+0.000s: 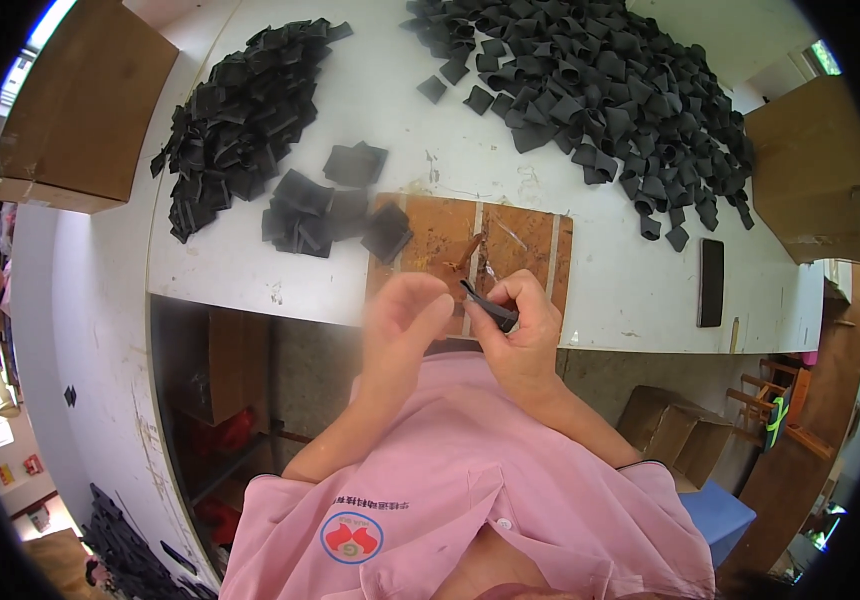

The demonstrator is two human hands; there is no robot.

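Black folded fabric-like piece (496,315): pinched in the right hand's (525,328) grip, above the orange-brown rectangular board (532,262), probably for both hands to reach;
Left hand (405,325): blurred, just beside; cannot tell its grip;
Far side: flat black pieces (240,115) heaped left; looped black pieces (600,90) heaped right, likely parted by form;
White tabletop (635,290): front edge near both hands; bare room between board and black rectangular phone (711,285).
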